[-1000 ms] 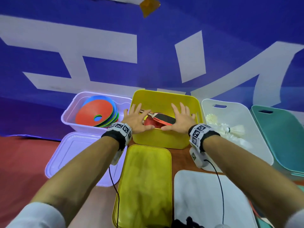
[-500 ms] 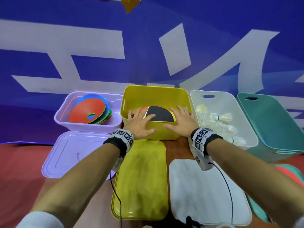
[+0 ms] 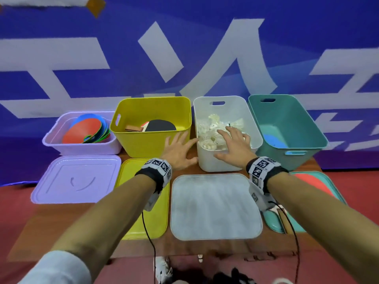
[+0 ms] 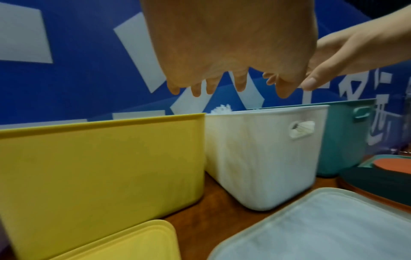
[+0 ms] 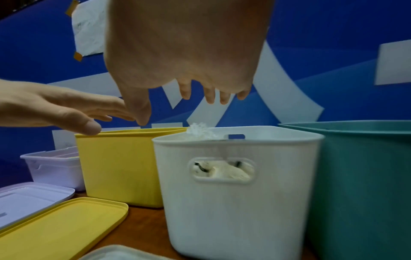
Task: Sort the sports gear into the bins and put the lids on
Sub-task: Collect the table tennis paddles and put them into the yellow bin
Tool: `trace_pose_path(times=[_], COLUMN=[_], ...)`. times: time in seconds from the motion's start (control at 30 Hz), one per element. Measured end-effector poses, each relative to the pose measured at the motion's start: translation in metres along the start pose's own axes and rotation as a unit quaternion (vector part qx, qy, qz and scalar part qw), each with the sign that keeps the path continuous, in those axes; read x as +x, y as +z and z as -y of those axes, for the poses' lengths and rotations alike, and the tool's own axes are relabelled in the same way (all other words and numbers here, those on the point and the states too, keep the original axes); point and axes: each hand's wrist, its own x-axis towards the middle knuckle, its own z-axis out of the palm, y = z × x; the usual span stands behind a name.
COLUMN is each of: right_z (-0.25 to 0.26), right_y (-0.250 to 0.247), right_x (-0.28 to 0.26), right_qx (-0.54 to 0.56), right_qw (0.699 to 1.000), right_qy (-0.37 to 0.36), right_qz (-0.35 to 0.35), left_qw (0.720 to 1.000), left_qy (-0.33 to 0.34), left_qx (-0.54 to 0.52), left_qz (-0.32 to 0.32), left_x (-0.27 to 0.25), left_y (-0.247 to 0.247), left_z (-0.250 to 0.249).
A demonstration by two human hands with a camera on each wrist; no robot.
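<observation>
Four bins stand in a row: a lilac bin [image 3: 61, 144] with coloured discs [image 3: 86, 130], a yellow bin [image 3: 143, 144] with table-tennis paddles [image 3: 158, 126], a white bin [image 3: 215, 162] full of shuttlecocks [image 3: 211, 128], and a teal bin [image 3: 303, 154]. Their lids lie in front: lilac lid [image 3: 75, 179], yellow lid [image 3: 131, 201], white lid [image 3: 215, 206]. My left hand [image 3: 178, 150] hovers open, fingers spread, over the yellow bin's near right corner. My right hand [image 3: 233, 144] is open above the white bin's near rim. Neither holds anything.
A teal lid [image 3: 332, 191] with a red paddle [image 3: 309, 181] on it lies at the front right. A blue banner wall [image 3: 184, 48] stands right behind the bins. The wooden table's front edge [image 3: 184, 255] is near me, red floor around it.
Both hands have left the yellow bin and moved right and up; the right hand is now over the white bin. The head view has shifted right, showing the teal bin fully.
</observation>
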Motion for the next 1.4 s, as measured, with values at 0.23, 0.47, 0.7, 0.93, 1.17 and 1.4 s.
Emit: trace_pose_path(times=[0.23, 0.47, 0.7, 0.93, 1.17, 1.4], right_z=[-0.092, -0.163, -0.193, -0.198, -0.218, -0.244], right_y=[0.000, 0.020, 0.050, 0.087, 0.093, 0.085], right_x=[-0.095, -0.154, -0.188, -0.196, -0.202, -0.209], right_qx=[0.007, 0.016, 0.007, 0.026, -0.006, -0.079], right_qw=[1.000, 0.992, 0.977, 0.964, 0.974, 0.961], right_qy=[0.026, 0.122, 0.174, 0.174, 0.145, 0.178], right_qz=[-0.015, 0.017, 0.119, 0.199, 0.176, 0.197], left_qw=[0.998, 0.989, 0.980, 0.969, 0.969, 0.974], left_qy=[0.054, 0.120, 0.136, 0.103, 0.071, 0.039], left_qx=[-0.008, -0.009, -0.034, -0.071, -0.108, -0.034], left_qz=[0.026, 0.090, 0.143, 0.212, 0.210, 0.220], left_x=[-0.006, 0.001, 0.005, -0.006, -0.007, 0.006], left_y=[0.027, 0.062, 0.105, 0.141, 0.160, 0.181], left_z=[-0.118, -0.187, -0.218, -0.223, -0.242, -0.291])
